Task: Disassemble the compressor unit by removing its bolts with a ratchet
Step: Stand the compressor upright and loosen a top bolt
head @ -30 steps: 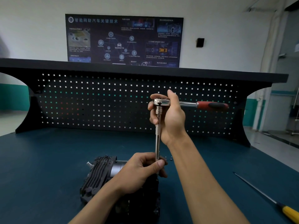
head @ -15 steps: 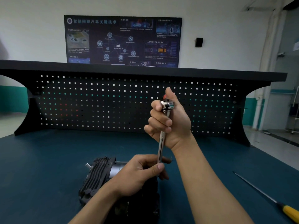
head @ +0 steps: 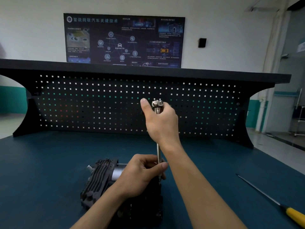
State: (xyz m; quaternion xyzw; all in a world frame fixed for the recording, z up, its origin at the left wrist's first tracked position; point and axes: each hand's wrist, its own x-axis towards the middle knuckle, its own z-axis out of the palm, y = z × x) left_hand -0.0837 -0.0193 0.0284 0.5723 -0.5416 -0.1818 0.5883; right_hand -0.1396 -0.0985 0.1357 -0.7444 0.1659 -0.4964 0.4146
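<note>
The black ribbed compressor unit [head: 99,182] sits near the front of the teal bench [head: 49,162], under the left hand [head: 142,176], which pinches the upright extension bar [head: 158,152]. Above it, the right hand [head: 162,123] grips the ratchet head [head: 157,104]. A yellow-handled screwdriver [head: 293,215] lies to the right. Beyond the pegboard [head: 82,104], a poster [head: 123,40] reads "智能网联汽车关键技术" and "5G".

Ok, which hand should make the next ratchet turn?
Right: the right hand grips the chrome ratchet head; the left hand pinches the steel extension bar low, by the black finned compressor.
</note>
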